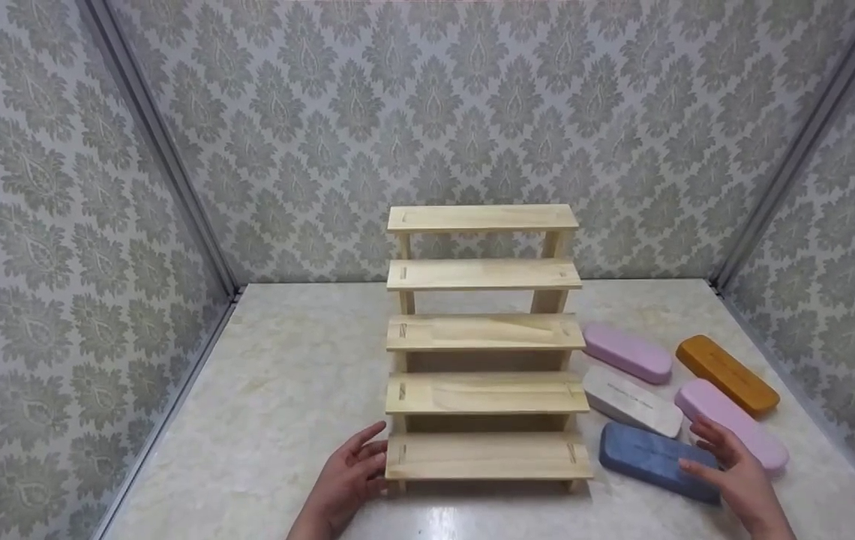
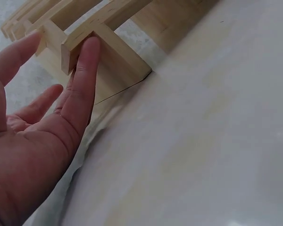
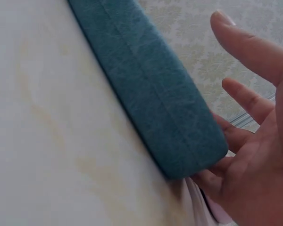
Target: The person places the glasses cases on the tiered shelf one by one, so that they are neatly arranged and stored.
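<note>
1. Wooden rack [image 1: 487,394] is standing upright on the pale table [image 1: 285,390]; five steps are being borne by its frame. Assembly is being judged complete.
2. Lowest step [image 1: 487,457]: its left end is being touched by the left hand [image 1: 349,476]. Fingers are being held extended; nothing is being pinched.
3. Blue case [image 1: 652,457] is lying right of the rack. Its right end is being flanked by the right hand [image 1: 742,480], thumb and fingers spread. Whether the case is being touched cannot be told.
4. White case [image 1: 630,401], far pink case [image 1: 626,352], near pink case [image 1: 735,427] and orange case [image 1: 727,375] are lying near it, also on the table.
5. Progress (judgement): an early stage is being recorded. No case is being lifted; handling of all five is being counted as left.
</note>
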`<state>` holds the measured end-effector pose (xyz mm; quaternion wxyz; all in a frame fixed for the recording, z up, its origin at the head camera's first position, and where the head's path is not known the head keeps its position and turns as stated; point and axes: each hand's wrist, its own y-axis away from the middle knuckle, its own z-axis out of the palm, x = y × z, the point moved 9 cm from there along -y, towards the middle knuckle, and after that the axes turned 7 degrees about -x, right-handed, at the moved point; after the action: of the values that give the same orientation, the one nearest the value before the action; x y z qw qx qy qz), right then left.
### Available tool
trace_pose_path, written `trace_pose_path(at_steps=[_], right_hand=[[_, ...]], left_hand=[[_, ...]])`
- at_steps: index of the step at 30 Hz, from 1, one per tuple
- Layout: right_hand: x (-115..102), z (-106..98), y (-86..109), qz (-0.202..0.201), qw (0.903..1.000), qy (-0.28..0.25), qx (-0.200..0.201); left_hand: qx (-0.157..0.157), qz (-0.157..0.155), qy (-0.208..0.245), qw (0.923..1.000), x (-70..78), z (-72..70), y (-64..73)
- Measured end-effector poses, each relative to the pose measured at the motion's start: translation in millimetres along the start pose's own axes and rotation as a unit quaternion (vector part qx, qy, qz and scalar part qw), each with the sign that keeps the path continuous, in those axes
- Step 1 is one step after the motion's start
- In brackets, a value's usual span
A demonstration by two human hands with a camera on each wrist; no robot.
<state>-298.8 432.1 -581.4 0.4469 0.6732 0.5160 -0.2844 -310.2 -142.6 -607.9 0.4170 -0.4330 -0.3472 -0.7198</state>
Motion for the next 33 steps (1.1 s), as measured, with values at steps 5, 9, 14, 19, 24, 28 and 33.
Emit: trace_pose_path(at_steps=[5, 9, 14, 19, 24, 28, 33], right_hand=[[5.8, 2.4, 1.0, 0.001, 0.9998, 0.017, -0.012], [7.7, 5.3, 0.7, -0.006, 0.9997, 0.011, -0.023], [9.5, 10.7, 1.5, -0.013, 0.9986, 0.033, -0.039], [7.9, 14.5, 1.5, -0.021, 0.9969, 0.046, -0.059], [10.8, 15.0, 0.2, 0.006, 0.997, 0.02, -0.075], [15.0, 14.8, 0.6, 0.029, 0.9966, 0.006, -0.077], [16.8, 12.9, 1.8, 0.036, 0.9965, 0.018, -0.073]], left_hand=[[-0.007, 0.007, -0.013, 0.9999, -0.3, 2.1, -0.3], [-0.006, 0.006, -0.019, 0.9998, -1.4, 1.9, -1.3], [-0.006, 0.005, -0.029, 0.9996, -3.3, 0.5, -2.2], [-0.012, 0.008, -0.027, 0.9995, -4.7, 0.6, -1.8], [-0.009, 0.009, -0.026, 0.9996, -4.6, 0.6, -2.7], [-0.006, 0.009, -0.028, 0.9996, -4.0, 1.5, -2.4], [-0.003, 0.01, -0.023, 0.9997, -3.3, 2.1, -1.7]])
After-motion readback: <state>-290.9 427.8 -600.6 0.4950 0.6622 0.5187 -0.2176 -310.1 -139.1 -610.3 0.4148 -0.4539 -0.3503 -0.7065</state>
